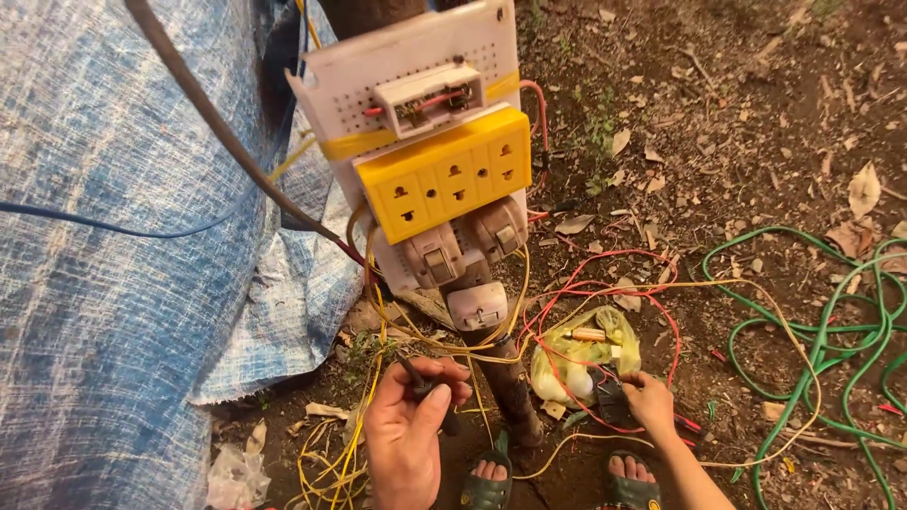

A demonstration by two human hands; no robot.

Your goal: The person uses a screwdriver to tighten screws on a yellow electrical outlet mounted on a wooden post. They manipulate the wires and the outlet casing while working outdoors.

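Head: left hand (408, 436) (closed) around screwdriver (417, 378)

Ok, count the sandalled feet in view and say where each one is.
2. One foot is at the bottom edge just right of the left hand; the other foot is below the right hand. Both are partly cropped.

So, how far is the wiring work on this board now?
The yellow plastic socket block and pale switches already sit mounted on the white perforated board. The left hand grips a dark-handled tool; the right hand reaches into the yellow plastic bag. Loose red and yellow wires hang unconnected.
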